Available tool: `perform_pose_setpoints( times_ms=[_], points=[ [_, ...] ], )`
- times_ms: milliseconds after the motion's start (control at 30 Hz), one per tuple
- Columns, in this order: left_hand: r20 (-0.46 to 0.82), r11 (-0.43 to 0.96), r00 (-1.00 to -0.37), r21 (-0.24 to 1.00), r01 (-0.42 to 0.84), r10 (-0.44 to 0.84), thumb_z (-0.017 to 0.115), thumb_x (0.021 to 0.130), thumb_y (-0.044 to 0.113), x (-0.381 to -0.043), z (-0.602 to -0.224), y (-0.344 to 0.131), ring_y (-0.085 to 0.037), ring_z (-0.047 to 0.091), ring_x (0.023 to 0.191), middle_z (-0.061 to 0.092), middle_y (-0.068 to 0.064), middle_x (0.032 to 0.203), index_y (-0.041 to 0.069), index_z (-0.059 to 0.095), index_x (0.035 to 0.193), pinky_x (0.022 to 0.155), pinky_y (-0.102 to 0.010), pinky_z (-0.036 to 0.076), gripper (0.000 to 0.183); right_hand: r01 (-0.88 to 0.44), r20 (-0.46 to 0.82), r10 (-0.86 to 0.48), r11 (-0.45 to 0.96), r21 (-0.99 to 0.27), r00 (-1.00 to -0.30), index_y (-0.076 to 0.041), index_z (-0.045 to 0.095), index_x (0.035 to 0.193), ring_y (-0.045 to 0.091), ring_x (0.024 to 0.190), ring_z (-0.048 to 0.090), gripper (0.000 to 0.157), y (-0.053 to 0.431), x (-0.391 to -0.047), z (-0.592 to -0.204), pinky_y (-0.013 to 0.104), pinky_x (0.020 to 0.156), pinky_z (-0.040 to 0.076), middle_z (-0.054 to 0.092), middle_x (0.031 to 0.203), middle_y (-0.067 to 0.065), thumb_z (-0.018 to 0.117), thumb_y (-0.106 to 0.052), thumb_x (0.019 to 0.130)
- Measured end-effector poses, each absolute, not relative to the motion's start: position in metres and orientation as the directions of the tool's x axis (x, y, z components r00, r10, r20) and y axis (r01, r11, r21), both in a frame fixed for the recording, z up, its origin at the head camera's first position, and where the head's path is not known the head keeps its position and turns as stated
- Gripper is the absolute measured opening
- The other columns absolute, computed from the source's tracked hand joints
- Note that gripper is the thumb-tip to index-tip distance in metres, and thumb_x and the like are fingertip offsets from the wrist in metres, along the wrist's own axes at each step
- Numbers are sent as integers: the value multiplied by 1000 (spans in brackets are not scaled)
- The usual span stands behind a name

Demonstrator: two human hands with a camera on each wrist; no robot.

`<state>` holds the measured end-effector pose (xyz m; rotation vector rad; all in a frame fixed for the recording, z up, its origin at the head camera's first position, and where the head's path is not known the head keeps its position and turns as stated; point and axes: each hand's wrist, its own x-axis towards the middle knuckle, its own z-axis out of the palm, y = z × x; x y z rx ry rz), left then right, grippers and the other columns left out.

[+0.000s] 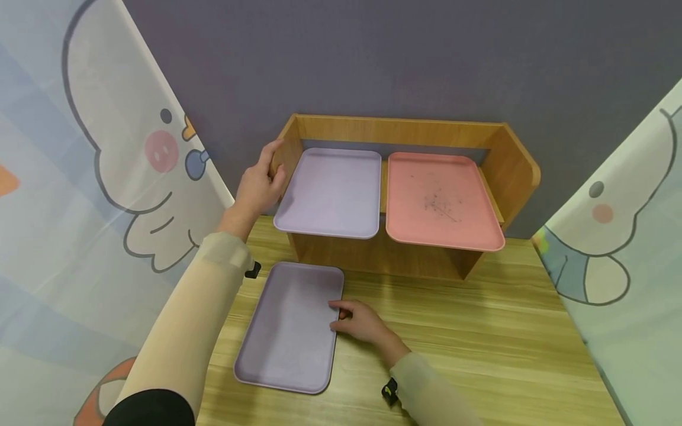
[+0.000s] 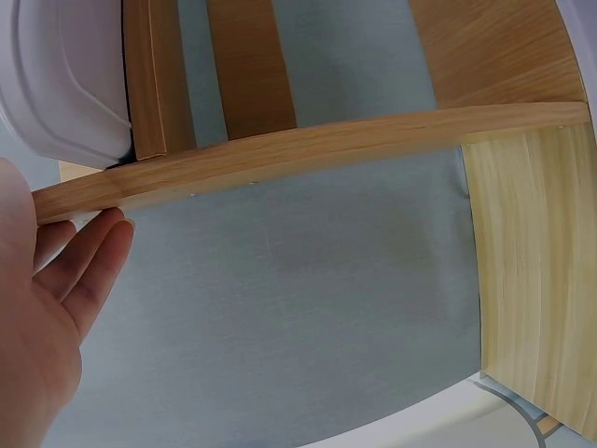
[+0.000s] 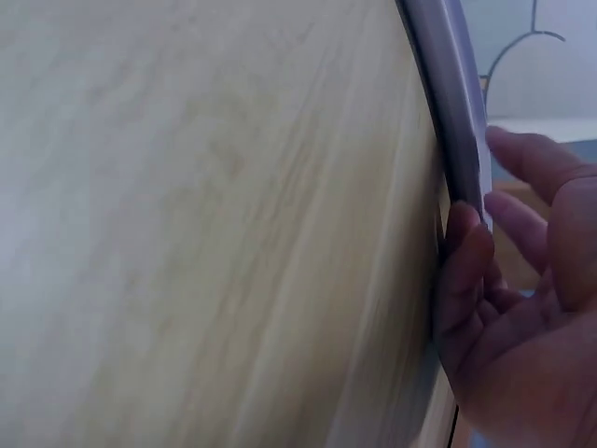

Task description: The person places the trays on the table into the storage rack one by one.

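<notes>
A small wooden shelf (image 1: 396, 128) stands on the table against a grey partition. My left hand (image 1: 259, 186) grips the top edge of its left side panel (image 2: 308, 149), fingers bent over the board. On the table in front lies a lavender rectangular tray (image 1: 290, 331). At that tray's right rim (image 3: 454, 93), my right hand (image 1: 363, 322) pinches the edge, with some fingers inside the rim and others on its outer side.
On the shelf's upper level sit a second lavender tray (image 1: 335, 192) at left and a pink tray (image 1: 434, 204) with dark specks at right, both jutting past the front. Cartoon-printed cloths (image 1: 106, 278) hang on either side of the wood-grain table (image 1: 479, 337).
</notes>
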<state>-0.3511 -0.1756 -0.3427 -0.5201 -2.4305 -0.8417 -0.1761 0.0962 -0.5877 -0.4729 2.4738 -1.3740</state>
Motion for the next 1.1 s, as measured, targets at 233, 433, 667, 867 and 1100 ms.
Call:
perform_pose_setpoints(
  times_ms=[233,433,667,867,1100],
  points=[
    [580,729,-793,460,507,185,53,110,19,-351,-342,-176,-25,45,54,42,-2,63,25,41,166,56,-41,40,58,-201,-93,-349,716,-668,-932,-23,74,144,18,97,65,57,79,-176,-581,35,80,52,69,106,0,84,-40,92],
    [585,726,-789,459,512,186,53,110,19,-351,-342,-175,-27,46,55,43,-3,64,25,41,166,57,-42,40,58,-199,-69,-323,725,-660,-944,-21,77,139,22,93,65,44,72,-174,-578,35,75,50,68,99,3,81,-24,95],
    [576,727,-795,462,508,189,53,110,20,-350,-342,-175,-28,48,56,47,-7,66,26,41,166,58,-42,41,57,-13,-153,-338,442,-897,-929,-12,76,139,7,59,52,48,77,-174,-582,24,55,49,55,84,1,67,1,94],
    [581,724,-791,460,514,192,52,110,20,-351,-342,-175,-28,47,56,47,-6,66,25,41,166,57,-42,41,57,55,-201,-427,330,-942,-882,-16,74,144,7,51,44,49,86,-174,-581,24,49,41,76,115,12,57,-3,99],
    [575,728,-797,464,505,187,52,110,20,-351,-342,-175,-24,45,54,44,-3,64,25,40,166,55,-41,40,57,-13,-167,-514,328,-945,-841,-16,69,151,5,81,57,49,96,-171,-584,21,73,49,64,157,11,76,-20,102]
  ],
)
